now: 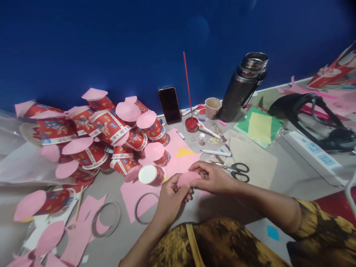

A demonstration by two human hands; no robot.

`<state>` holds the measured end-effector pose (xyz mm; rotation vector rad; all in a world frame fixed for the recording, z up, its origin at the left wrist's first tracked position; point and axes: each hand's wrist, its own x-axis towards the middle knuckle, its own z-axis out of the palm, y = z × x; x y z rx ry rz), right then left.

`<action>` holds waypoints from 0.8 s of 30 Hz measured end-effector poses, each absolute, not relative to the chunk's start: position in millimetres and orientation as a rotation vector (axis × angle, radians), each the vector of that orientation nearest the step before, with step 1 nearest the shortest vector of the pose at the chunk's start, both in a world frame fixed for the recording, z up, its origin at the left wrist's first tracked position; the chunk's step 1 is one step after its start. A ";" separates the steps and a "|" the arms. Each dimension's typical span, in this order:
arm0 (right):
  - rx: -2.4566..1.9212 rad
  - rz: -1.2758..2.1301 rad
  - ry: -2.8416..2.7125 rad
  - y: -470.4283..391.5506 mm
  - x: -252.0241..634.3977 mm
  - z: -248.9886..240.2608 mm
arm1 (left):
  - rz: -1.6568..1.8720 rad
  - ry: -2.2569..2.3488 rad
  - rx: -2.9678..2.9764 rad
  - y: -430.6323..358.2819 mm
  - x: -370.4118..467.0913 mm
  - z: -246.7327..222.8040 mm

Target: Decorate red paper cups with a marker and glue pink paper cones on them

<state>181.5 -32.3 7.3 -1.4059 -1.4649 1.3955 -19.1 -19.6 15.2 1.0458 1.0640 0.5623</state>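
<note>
A pink paper piece (188, 179), rounded at the top, is pinched between both hands close to my body. My left hand (174, 194) grips its lower left side, and the fingers of my right hand (208, 176) close on its right edge. Just left of the hands, a red paper cup (152, 175) stands upside down with its white base up. Behind it, another cup carries a pink paper disc (154, 152). Pink paper sheet (180, 144) lies under and behind these cups. Black-handled scissors (239, 172) rest right of my right hand.
Many red cups with pink paper tops (111, 128) are heaped at left. Tape rings (106, 219), paper scraps (80, 230), a phone (169, 105), a dish of red paste (191, 124) with a stick, a black thermos (241, 87), a marker (217, 152) and a power strip (314, 155) surround the work area.
</note>
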 end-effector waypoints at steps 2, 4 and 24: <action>-1.429 1.385 -1.486 -32.5 181.6 7.9 | 0.565 1.080 1.049 -20.0 -17.8 16.6; -1.446 1.379 -1.480 -32.4 181.2 9.0 | 0.564 1.094 1.047 -20.5 -16.4 17.6; -1.493 1.362 -1.433 -30.4 181.3 9.2 | 0.566 1.103 1.054 -22.2 -14.6 14.9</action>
